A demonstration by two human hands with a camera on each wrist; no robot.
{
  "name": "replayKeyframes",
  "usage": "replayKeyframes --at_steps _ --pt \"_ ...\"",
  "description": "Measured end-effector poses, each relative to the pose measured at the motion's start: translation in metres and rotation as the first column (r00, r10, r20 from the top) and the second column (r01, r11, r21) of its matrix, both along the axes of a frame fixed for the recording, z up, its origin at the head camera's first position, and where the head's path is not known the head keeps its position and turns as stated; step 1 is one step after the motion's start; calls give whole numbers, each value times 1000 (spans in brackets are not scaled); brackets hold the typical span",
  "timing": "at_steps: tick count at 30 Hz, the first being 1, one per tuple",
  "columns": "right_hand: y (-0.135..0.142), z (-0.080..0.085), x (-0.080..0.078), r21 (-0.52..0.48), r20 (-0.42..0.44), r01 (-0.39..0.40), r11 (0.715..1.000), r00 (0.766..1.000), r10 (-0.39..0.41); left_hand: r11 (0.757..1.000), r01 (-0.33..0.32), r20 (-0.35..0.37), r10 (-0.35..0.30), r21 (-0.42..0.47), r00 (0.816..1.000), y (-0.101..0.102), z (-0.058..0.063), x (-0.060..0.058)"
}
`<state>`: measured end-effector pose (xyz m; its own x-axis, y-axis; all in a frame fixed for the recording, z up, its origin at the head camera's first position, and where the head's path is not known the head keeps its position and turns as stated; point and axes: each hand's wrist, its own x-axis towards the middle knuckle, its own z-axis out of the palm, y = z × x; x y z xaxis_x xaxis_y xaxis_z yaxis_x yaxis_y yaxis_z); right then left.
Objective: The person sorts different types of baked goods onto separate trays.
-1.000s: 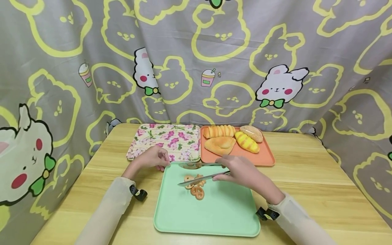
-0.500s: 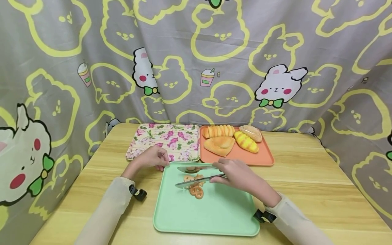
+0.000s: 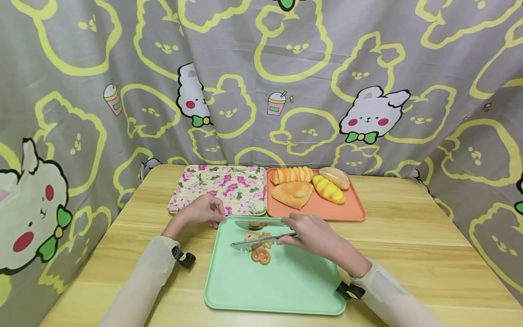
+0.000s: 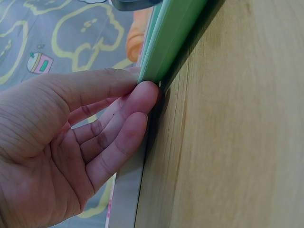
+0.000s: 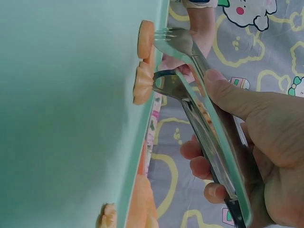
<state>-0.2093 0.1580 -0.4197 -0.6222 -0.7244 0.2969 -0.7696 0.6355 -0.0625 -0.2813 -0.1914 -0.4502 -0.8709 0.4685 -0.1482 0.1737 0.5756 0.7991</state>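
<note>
My left hand [image 3: 204, 211] pinches the far left corner of a green tray [image 3: 278, 290]; in the left wrist view, thumb and fingertips meet at its rim. My right hand [image 3: 316, 234] grips metal tongs [image 5: 223, 142] over the tray. The tongs' two arms stand apart, lying across the far part of the tray. Beneath and beside the near arm lie small brown biscuits: a pretzel [image 3: 260, 256], a round one [image 3: 249, 236] and a ridged one [image 3: 268, 243]. In the right wrist view the tong tips are close to a biscuit [image 5: 142, 85]; whether they touch is unclear.
Behind the green tray stand a floral tray [image 3: 220, 186] and an orange tray [image 3: 351, 211]. The orange one holds a striped roll [image 3: 292, 175], a flat bun [image 3: 293, 194], a yellow bread [image 3: 328, 190] and a seeded loaf [image 3: 335, 177]. A patterned curtain [image 3: 245, 91] closes the back.
My right hand and the tongs have shifted left and slightly nearer over the tray. The pretzel has slid slightly left. My left hand stays at the tray corner.
</note>
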Motion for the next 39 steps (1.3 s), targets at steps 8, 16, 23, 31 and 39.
replayKeyframes --at_steps 8,16,23,31,39 --pt "0 -3 -3 -9 12 25 1000 1000 -25 1000 -5 1 5 -9 1000 -1 0 0" --pt "9 -3 -12 1 -4 20 1000 1000 -20 1000 -5 3 5 -12 1000 1 1 -2" --pt "9 -3 -14 -13 -41 -12 1000 999 11 1000 -2 2 2 3 1000 -1 -2 -2" --pt "8 -2 -13 -3 -76 -18 1000 997 18 1000 -4 -3 4 2 1000 -1 -2 -1" --pt "7 1 -12 -13 -70 -19 1000 997 18 1000 -10 6 10 15 1000 -2 -4 -2"
